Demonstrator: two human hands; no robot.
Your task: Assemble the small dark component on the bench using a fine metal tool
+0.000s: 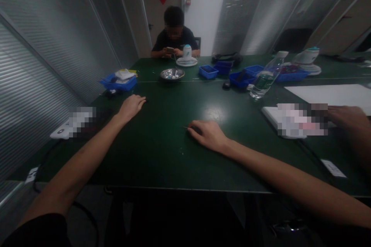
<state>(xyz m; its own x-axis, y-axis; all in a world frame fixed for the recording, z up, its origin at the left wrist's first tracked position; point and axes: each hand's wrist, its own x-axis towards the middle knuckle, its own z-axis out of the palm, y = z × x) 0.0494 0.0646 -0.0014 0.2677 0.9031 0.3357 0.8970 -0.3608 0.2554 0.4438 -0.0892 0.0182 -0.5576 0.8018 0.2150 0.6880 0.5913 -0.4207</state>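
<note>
My left hand (131, 107) reaches over the left side of the green table (162, 162). Its fingers are closed together, and a small dark piece (147, 101) shows at their tips, too small to name. Nearer to me, my right hand (208, 134) rests low over the middle of the table with its fingers curled in a pinch. A thin, needle-like piece (185, 126) sticks out to the left from between thumb and forefinger. Small pale specks (182, 151) lie on the tabletop below that hand.
Beyond my hands stand a metal bowl (172, 79) with white bits, blue trays (208, 76), a tilted water bottle (268, 77) and a white fan (187, 61). Another person (174, 38) sits opposite, holding a phone. At right, another person's hand (349, 115) is beside a white device (271, 117).
</note>
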